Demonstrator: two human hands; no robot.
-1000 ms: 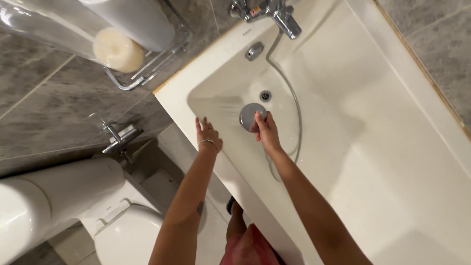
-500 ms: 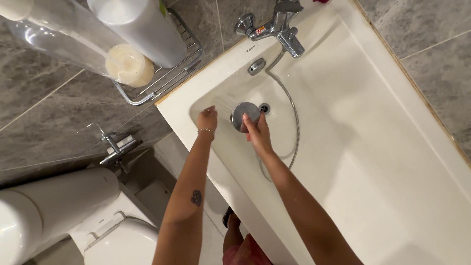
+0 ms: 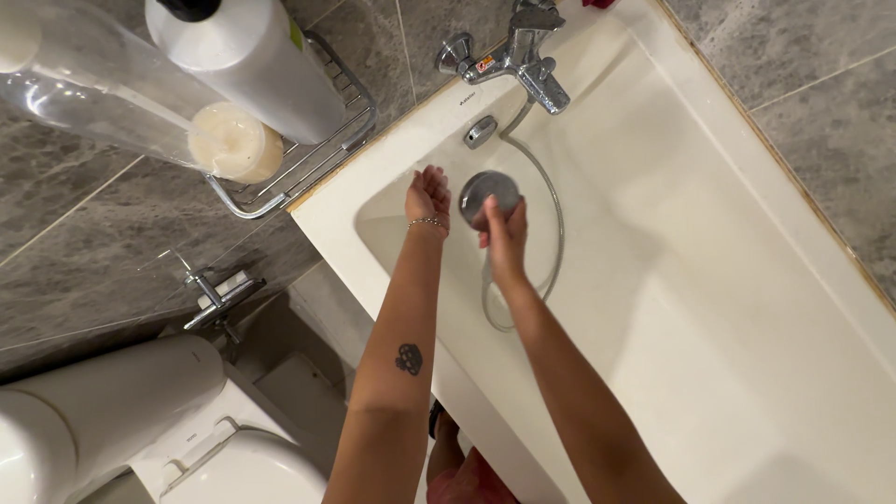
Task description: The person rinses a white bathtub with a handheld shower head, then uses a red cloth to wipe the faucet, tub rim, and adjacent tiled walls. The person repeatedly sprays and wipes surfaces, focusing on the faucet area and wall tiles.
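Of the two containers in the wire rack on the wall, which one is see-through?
The clear bottle, farther from the bathtub, with a cream-coloured round end. The one beside it is an opaque white bottle with a black cap.

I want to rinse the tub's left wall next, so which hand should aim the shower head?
Probably the right hand: it already grips the shower head, hose attached. The left hand is open and empty beside it.

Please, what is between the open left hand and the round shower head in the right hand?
In the head view, only bare white bathtub surface shows between the left hand and the shower head; they are apart, not touching.
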